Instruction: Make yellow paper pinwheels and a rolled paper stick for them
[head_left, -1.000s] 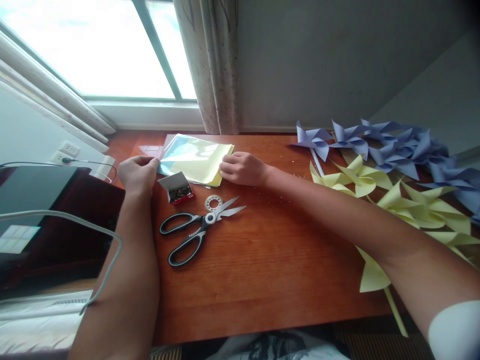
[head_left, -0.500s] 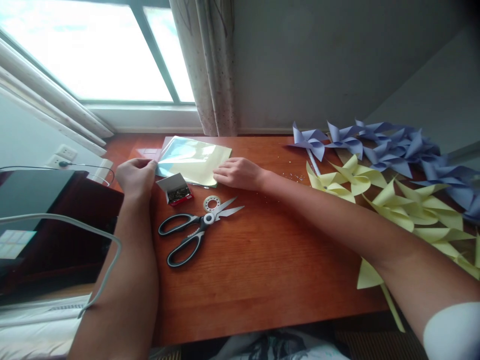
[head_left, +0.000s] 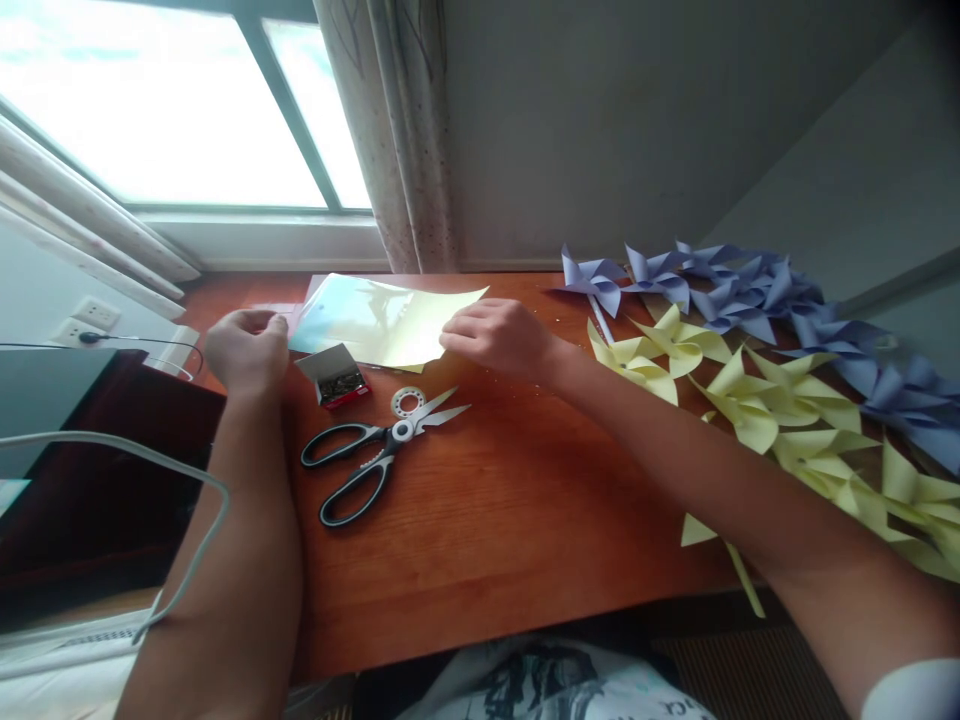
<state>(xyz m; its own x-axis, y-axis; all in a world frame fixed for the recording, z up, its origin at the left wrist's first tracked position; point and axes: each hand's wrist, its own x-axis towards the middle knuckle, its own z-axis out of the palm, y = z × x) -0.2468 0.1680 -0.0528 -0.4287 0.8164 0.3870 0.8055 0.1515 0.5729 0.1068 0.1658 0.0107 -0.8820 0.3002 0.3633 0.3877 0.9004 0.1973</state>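
Pale yellow paper (head_left: 424,320) lies at the back left of the table, its left part under a shiny clear plastic sleeve (head_left: 330,312) with a bluish tint. My right hand (head_left: 499,340) pinches the paper's right edge, and the corner there is lifted. At the sleeve's left edge my left hand (head_left: 251,350) is closed, thumb against the fingers, apparently gripping the plastic. Just in front of the sleeve stands an open small box (head_left: 341,380) of metal bits. Near it are a tape roll (head_left: 408,402) and open scissors (head_left: 375,445) with black handles.
Several purple paper pinwheels (head_left: 750,290) lie at the back right, with several yellow pinwheels (head_left: 757,400) in front of them, partly behind my right forearm. A dark cabinet (head_left: 112,480) and a pale cable (head_left: 150,455) are at left. A curtain (head_left: 397,130) hangs behind the table.
My right hand has moved to the right, drawing the yellow paper partly out and raising its corner. My left hand stays at the sleeve's left edge. The camera view has shifted slightly.
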